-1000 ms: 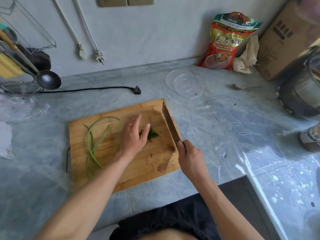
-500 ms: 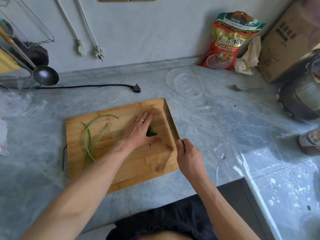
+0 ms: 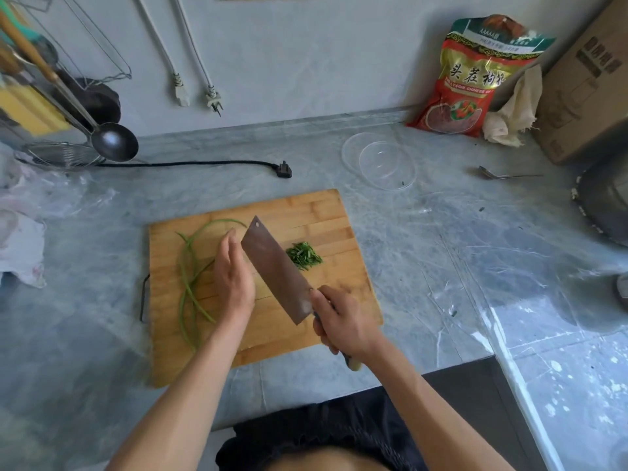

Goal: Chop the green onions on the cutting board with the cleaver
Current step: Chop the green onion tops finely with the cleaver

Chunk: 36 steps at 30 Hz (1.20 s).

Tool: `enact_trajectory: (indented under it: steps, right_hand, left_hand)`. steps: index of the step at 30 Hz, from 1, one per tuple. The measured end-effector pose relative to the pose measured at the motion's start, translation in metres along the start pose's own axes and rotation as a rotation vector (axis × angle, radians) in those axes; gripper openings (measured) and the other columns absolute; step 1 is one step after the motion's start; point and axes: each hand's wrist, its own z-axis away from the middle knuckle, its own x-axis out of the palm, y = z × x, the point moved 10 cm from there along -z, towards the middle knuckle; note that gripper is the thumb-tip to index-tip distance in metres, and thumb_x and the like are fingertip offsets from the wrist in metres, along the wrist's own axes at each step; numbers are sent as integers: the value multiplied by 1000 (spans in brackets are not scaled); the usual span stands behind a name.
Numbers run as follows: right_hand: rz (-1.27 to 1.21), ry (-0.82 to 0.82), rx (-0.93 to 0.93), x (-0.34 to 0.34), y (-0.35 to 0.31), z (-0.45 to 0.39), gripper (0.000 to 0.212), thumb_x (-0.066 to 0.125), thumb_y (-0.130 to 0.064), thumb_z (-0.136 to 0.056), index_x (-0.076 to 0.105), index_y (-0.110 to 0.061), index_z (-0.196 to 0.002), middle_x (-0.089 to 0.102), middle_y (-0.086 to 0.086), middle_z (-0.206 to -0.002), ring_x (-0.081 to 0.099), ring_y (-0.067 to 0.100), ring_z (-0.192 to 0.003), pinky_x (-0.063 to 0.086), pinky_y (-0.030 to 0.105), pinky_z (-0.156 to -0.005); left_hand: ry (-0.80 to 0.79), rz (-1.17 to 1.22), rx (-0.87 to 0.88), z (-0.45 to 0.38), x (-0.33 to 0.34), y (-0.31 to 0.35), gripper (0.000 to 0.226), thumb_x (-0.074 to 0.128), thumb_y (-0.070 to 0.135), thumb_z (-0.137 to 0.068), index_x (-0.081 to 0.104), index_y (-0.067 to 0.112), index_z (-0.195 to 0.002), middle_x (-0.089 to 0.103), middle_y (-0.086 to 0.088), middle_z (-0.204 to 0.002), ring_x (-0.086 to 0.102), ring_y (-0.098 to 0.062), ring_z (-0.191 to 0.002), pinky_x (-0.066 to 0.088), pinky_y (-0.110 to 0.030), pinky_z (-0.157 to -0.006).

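Far left on the grey worktop (image 3: 441, 266): crumpled plastic bags (image 3: 30, 212), a wire strainer (image 3: 64, 154) and a ladle (image 3: 114, 141). A black power cord (image 3: 204, 163) lies behind the cutting board (image 3: 333, 215). On the board's left part lie whole green onions (image 3: 188, 283), uncut, curved, just left of the left hand (image 3: 234, 283). Left hand is released, fingers straight and together, edge-on, beside the flat of the cleaver (image 3: 277, 270); whether it touches the blade is unclear. Cleaver is tilted, tip pointing away and left, raised over mid-board. Chopped green onions (image 3: 304, 255) sit in a small pile just right of the blade, apart from both hands. Right hand (image 3: 343, 321) grasps the cleaver handle at the board's near right corner. Behind-right: clear glass bowl (image 3: 379, 161), red snack bag (image 3: 472, 79), cloth (image 3: 513, 110), spoon (image 3: 506, 175), cardboard box (image 3: 588, 83).
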Motion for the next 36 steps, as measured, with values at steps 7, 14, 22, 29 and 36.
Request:
enact_trajectory:
  steps: [7,14,22,29,36]
  right_hand:
    - [18,131,24,-20,17,-7,38,39,-33,-102,47,-18,-68,54,2,-52,47,14,-38,40,28,-42]
    - [45,62,-18,-5,4,3,37,38,-34,-103,49,-15,-73,55,1,-55,46,6,-36,38,24,-38]
    - [102,143,-3,-33,17,-5,38,38,-35,-102,48,-17,-69,57,0,-56,48,9,-38,43,30,-40]
    - [207,-67,-92,-26,6,-6,38,40,-32,-103,48,-22,-68,52,-5,-54,45,4,-38,40,27,-41]
    - [208,64,-94,-65,4,-29,38,41,-31,-103,47,-18,-68,54,0,-54,44,12,-36,42,30,-39]
  left_hand:
    - [18,-74,103,17,-2,1,46,36,40,-103,54,14,-137,56,-1,-139,47,-2,-123,35,-21,-102]
    - [13,-108,174,17,-1,2,57,29,48,-101,53,11,-137,56,-5,-140,48,-7,-125,37,-28,-107]
    - [-54,-225,258,26,10,12,51,34,40,-102,53,7,-137,57,-9,-138,49,-16,-127,32,-20,-104]
    - [-96,-259,308,29,17,11,65,31,53,-99,49,6,-140,53,-11,-141,48,-20,-130,31,-16,-106]
    - [-102,-305,284,34,19,7,64,29,55,-98,42,14,-146,45,-7,-150,41,-20,-137,29,-25,-110]
